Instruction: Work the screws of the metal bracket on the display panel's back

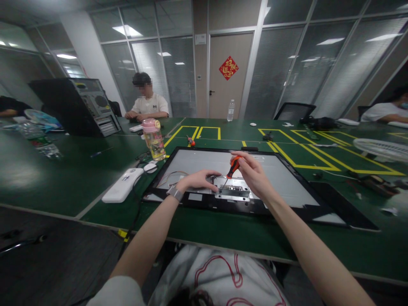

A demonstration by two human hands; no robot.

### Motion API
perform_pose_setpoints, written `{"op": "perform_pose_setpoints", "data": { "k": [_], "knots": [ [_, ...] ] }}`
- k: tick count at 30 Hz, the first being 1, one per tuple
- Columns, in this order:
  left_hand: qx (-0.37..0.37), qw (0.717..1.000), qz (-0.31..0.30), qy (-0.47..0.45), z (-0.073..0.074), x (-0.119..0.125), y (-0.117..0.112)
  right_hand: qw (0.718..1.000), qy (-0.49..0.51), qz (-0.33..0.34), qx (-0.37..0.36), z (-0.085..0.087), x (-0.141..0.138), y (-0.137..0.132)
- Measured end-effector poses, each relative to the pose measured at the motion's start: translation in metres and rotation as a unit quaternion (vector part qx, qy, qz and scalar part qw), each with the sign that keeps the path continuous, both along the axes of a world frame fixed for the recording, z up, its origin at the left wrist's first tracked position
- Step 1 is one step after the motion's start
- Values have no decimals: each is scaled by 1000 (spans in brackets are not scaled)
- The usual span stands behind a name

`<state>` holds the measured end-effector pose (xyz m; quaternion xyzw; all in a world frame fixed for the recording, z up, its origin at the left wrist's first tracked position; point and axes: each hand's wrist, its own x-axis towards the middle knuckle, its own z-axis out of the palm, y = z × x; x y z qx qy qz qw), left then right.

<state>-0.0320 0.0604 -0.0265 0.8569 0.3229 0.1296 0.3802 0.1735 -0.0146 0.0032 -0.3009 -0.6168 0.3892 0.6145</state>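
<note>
A flat monitor panel (287, 178) lies face down on the green table (57, 178), its grey back up inside a black frame. A small metal bracket plate (232, 190) sits at its near middle. My right hand (251, 172) is closed round an orange-handled screwdriver (233, 165), whose tip points down at the plate's left end. My left hand (198, 180) rests on the panel beside the plate, fingers curled and pressing down, holding nothing that I can see. A grey watch is on that wrist.
A white flat device (123, 185) and a pink-lidded bottle (154, 138) stand left of the panel. A black computer case (79, 106) is far left. A seated person (147, 104) is across the table, another at far right. Yellow tape lines (306, 155) mark the table. A white fan grille (382, 148) lies right.
</note>
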Motion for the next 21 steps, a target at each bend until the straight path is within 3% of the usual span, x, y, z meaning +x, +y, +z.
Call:
{"op": "perform_pose_setpoints", "data": {
  "k": [6,21],
  "knots": [
    [-1,1000,-6,-11,0,0,1,998,44,43,-18,5,-3,-3],
    [1,1000,-1,6,3,0,-1,1000,20,14,-10,6,-1,-4]
  ]
}}
